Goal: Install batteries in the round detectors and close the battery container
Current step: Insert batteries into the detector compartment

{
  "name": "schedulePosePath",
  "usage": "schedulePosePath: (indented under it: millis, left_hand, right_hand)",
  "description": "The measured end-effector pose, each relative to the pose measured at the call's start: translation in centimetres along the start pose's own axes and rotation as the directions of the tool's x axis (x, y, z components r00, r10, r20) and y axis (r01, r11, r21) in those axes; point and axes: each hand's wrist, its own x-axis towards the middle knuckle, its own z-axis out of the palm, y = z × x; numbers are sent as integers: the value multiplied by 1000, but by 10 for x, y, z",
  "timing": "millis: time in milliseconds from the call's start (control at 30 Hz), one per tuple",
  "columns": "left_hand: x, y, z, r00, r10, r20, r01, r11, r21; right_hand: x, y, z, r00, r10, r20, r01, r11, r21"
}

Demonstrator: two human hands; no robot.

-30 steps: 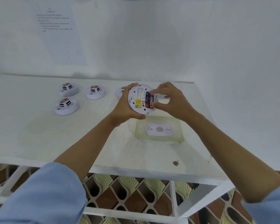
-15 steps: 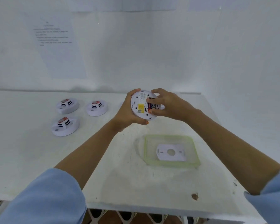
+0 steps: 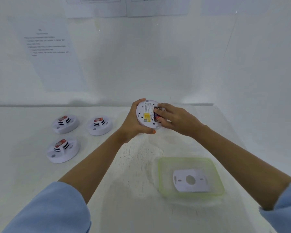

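Note:
My left hand (image 3: 133, 125) grips a round white detector (image 3: 145, 115) above the table, its back side turned toward me with a yellow label showing. My right hand (image 3: 175, 120) lies against the detector's right side, fingers on the dark red batteries (image 3: 157, 113) in its compartment. A white battery cover plate (image 3: 191, 181) with a round hole lies inside a shallow green-rimmed container (image 3: 163, 175) at the front right of the table.
Three other round white detectors stand on the table's left: one at the back left (image 3: 65, 124), one beside it (image 3: 100, 125), and one nearer me (image 3: 62, 150). White walls with taped paper sheets (image 3: 48, 52) close the back and right side.
The view has tilted up, so the hands and detector sit farther from the container. My right fingers have shifted over the batteries; the left grip is unchanged.

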Motion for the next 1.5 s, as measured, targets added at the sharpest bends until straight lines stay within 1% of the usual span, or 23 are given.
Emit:
schedulePosePath:
  millis: [67,267,333,400,467,567,633,667,733,767,800,867,900,967,1033,1200,1233,1267,1333,1367,1400,1467,1500]
  left_hand:
    - [3,-2,-1,1000,-3,-4,3,1000,6]
    - [10,-8,-2,1000,8,-19,-8,1000,8]
    - [11,-9,-2,1000,15,-14,-15,1000,14]
    - [11,-9,-3,1000,18,-12,-17,999,29]
    - [12,-10,-4,1000,22,-14,-21,999,46]
    - [12,-11,-3,999,29,-15,-28,997,66]
    - [13,-12,-4,999,32,-21,-30,997,69]
    - [13,-12,-5,999,36,-26,-34,997,67]
    - [14,-12,-8,998,40,-41,-37,997,69]
    - [14,-13,-10,998,40,-49,-37,997,72]
    - [13,-14,-13,998,41,-54,-38,997,72]
    - [13,-15,-16,998,39,-55,-35,997,73]
    - [12,-15,-16,998,39,-52,-34,996,77]
    - [13,-16,-16,998,43,-46,-39,996,86]
    - [14,-17,-16,998,43,-40,-39,995,94]
    - [16,-19,-17,999,38,-23,-36,995,92]
    - [16,-19,-17,999,37,-20,-35,996,87]
    - [16,-19,-17,999,34,-19,-32,996,80]
    - [16,-19,-18,999,36,-19,-35,997,65]
    - [17,-19,-17,999,41,-18,-40,997,60]
    - [17,-18,-16,999,48,-14,-47,997,56]
    - [19,-17,-13,999,54,-1,-54,998,38]
    - [19,-16,-12,999,51,4,-51,998,28]
  right_hand:
    - [2,7,3,1000,1,-18,0,999,49]
    - [7,20,8,990,106,-93,-87,977,196]
    - [11,21,6,981,184,-66,-162,954,253]
    - [15,22,5,975,218,-34,-203,947,250]
    - [17,22,4,967,254,-10,-238,919,313]
    - [20,21,4,959,284,18,-267,875,404]
    - [21,20,3,960,279,17,-258,862,436]
    - [21,20,1,957,291,2,-259,847,463]
    - [21,24,-5,928,372,2,-315,781,539]
    - [19,26,-8,910,412,48,-367,746,556]
    - [17,27,-11,892,430,135,-431,725,537]
    - [13,26,-8,833,415,366,-539,756,371]
    - [11,23,-3,791,407,456,-559,785,268]
    - [9,17,12,713,406,571,-583,797,161]
    - [9,15,25,658,405,635,-632,755,174]
    - [7,17,30,604,399,689,-694,688,210]
    - [7,18,25,620,404,672,-699,674,239]
    - [8,21,18,659,429,618,-699,653,292]
    - [12,25,2,753,519,404,-658,607,447]
    - [14,25,-6,783,548,296,-612,589,528]
    - [17,24,-10,803,550,231,-563,571,597]
    - [22,17,-9,830,518,208,-507,546,667]
    - [23,13,-5,839,509,195,-496,565,659]
